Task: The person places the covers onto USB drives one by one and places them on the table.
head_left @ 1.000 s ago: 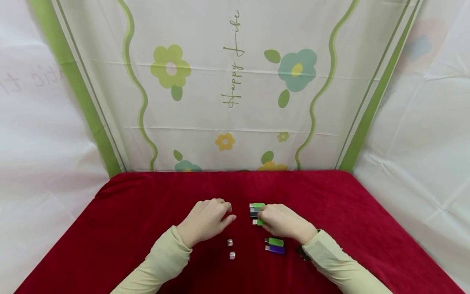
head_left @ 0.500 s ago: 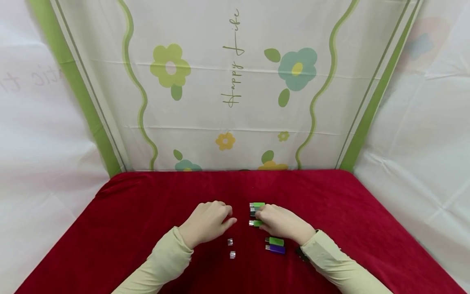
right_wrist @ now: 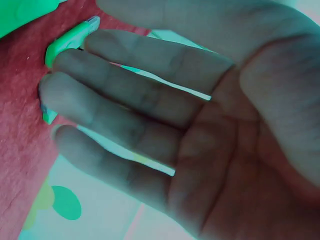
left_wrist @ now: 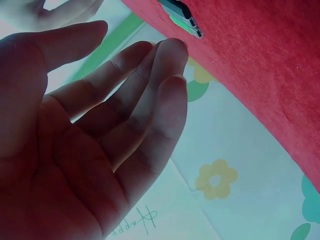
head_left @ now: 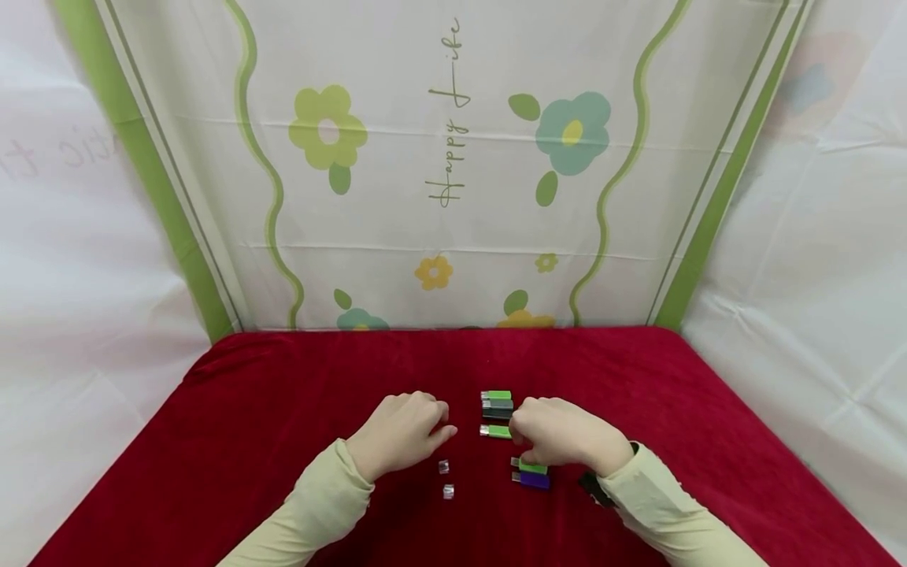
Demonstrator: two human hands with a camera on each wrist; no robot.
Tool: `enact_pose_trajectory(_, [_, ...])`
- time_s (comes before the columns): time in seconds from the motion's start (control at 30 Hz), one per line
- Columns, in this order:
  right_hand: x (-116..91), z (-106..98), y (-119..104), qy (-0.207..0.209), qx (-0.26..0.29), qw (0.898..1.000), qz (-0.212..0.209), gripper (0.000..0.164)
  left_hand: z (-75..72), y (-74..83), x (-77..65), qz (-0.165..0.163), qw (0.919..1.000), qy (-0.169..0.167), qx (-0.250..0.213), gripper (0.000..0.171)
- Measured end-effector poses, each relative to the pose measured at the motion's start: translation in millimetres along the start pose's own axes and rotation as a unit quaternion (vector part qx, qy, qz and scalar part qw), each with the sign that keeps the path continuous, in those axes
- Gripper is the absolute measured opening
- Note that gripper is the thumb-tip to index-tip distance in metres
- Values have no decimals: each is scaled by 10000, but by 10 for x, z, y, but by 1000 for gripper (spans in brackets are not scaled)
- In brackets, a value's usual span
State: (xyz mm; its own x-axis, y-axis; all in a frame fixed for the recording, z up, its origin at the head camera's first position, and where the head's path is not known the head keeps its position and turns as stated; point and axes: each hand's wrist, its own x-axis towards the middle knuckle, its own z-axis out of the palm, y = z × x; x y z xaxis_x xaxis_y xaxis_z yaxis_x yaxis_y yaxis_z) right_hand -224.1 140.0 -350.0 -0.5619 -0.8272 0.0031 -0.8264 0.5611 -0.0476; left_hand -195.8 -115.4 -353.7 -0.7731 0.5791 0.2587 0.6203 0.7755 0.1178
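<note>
My right hand (head_left: 567, 431) hovers over the lower green USB stick (head_left: 533, 468), thumb right at it and nothing gripped. A purple USB stick (head_left: 534, 479) lies just below that one. Left of my right fingertips is another green USB stick (head_left: 496, 431), its metal end pointing left; the right wrist view shows a green USB stick (right_wrist: 67, 42) beside loosely bent fingers (right_wrist: 75, 100). My left hand (head_left: 404, 433) holds nothing, its fingers (left_wrist: 167, 110) relaxed in the left wrist view. Two small clear caps (head_left: 443, 466) lie on the cloth below it.
Farther back sit a green USB stick (head_left: 499, 395) and dark grey USB sticks (head_left: 499, 409), side by side. A red cloth (head_left: 319, 362) covers the table. Behind it hangs a white curtain (head_left: 397, 213) with printed flowers; pale sheets stand at both sides.
The middle green USB stick has shifted slightly left. My right hand has let go of it and moved right and toward me, over the lower green one. My left hand has barely moved.
</note>
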Motion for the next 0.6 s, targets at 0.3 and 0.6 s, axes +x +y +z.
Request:
enact_pose_trajectory(0.3, [21, 74, -81, -182, -137, 9997, 123, 60, 54, -23, -9, 55, 10000, -2, 48, 22])
enact_pose_trajectory(0.6, [47, 139, -82, -189, -181, 9996, 120, 57, 38, -1, -3, 57, 9999, -91, 2, 22])
